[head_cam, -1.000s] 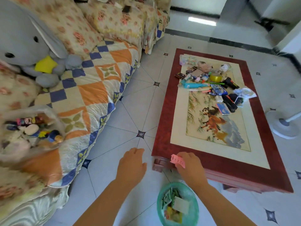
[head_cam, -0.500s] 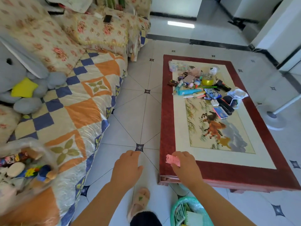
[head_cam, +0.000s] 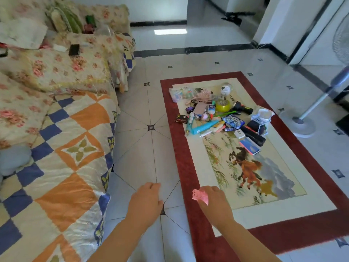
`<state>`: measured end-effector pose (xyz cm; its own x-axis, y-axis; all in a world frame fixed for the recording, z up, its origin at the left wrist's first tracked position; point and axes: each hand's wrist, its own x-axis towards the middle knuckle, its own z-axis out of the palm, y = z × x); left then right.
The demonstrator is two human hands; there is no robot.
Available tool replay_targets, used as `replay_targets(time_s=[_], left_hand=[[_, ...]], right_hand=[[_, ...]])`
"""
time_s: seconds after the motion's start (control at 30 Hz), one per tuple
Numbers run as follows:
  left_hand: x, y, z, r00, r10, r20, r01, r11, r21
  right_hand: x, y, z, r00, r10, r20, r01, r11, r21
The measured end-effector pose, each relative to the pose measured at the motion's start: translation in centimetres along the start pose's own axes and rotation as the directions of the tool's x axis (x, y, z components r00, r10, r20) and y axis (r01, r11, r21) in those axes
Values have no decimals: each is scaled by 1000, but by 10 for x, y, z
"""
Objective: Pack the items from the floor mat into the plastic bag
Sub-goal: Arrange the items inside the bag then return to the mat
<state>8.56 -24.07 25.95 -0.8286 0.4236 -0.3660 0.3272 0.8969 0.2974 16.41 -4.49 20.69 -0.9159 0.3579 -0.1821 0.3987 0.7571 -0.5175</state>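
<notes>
Right hand (head_cam: 214,204) is pinched around a small pink comb-looking thing (head_cam: 199,196), teeth poking out to the left of the fingers; most of it is buried in the grip, so hard to say exactly what it is. The hand sits over the near left part of the floor mat (head_cam: 188,167), just inside its red border. Left hand (head_cam: 145,202) holds nothing, fingers loosely curled and relaxed, palm down over the bare tiled floor (head_cam: 143,148) between the mat and the sofa (head_cam: 56,148). Both forearms run off the bottom edge of the shot.

The rest of the stuff is all heaped toward the far end of the mat, well away from both hands. I can pick out a teal tube (head_cam: 204,127), a yellow-green bowl (head_cam: 223,105), a black flashlight (head_cam: 242,109), a blue notebook (head_cam: 250,147) at the near right of the heap, a clear pouch (head_cam: 180,93) at the far left corner and a dark little box (head_cam: 181,118) right on the left border. The middle of the heap is a blurry jumble, can't really sort it out.

No plastic bag visible anywhere in this shot. A fan stand (head_cam: 304,125) is on the floor off the mat's right edge, its head cut off by the frame.
</notes>
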Motion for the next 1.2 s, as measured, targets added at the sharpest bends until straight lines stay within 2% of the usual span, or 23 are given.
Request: replay_targets(time_s=[0.17,0.3,0.6,0.7,0.83,0.93,1.0,1.1,1.2], left_hand=[[101,-5,-30,990,122,70,-126,991,52],[190,-7,-54,956,262,132,-276,956,103],[344,6,-72,897,337,286,-367,928,59],[390,14,-57,894,304,330,-329,944,20],[452,26,-27,895,212,393,-225,974,-13],[499,40,-2,905,143,401,-138,990,-41],[531,49,15,914,107,391,-80,993,-85],[573,60,42,941,65,332,7,978,-211],[596,65,66,967,14,255,66,951,-303]], right_hand=[[70,-4,6,989,141,-31,-141,990,25],[127,-13,14,954,275,-117,-266,960,84],[224,-17,16,860,500,-105,-474,857,200],[258,-8,20,834,545,-88,-516,825,230],[305,17,31,822,564,82,-563,781,272],[336,45,44,825,550,126,-563,790,241],[360,57,48,827,550,120,-562,798,217],[394,89,61,862,507,-20,-499,855,137],[408,107,69,858,492,147,-511,846,149]])
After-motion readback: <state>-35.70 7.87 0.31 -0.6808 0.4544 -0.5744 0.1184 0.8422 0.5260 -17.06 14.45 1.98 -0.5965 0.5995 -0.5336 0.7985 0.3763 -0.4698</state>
